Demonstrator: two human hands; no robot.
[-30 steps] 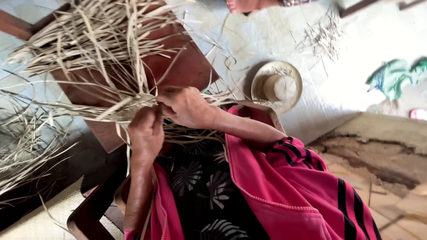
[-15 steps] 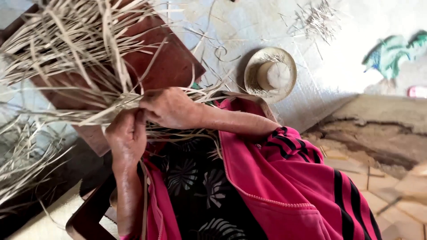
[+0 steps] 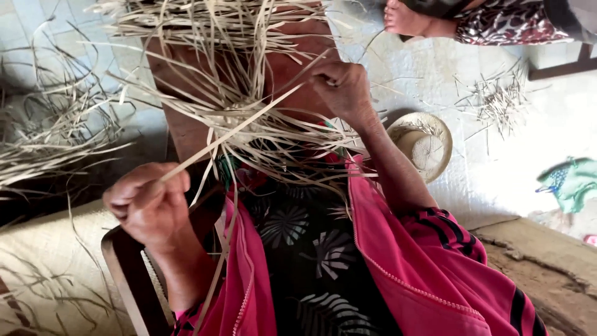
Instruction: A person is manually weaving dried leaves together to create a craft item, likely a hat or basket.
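A single pale straw strand (image 3: 230,134) was pinched in the closed fingers of the left hand (image 3: 149,208) and drawn taut. Its far end was gripped by the closed right hand (image 3: 341,90) at the loose straw bundle (image 3: 249,118), where weaving appeared barely begun. One finished straw hat (image 3: 424,144) lay on the floor (image 3: 528,137) beyond.

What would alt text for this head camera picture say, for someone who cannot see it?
Seen from above, the left hand pulls one long pale straw strip out of a tangled bundle of straw that the right hand grips over a brown wooden block. A small woven straw hat lies on the floor.
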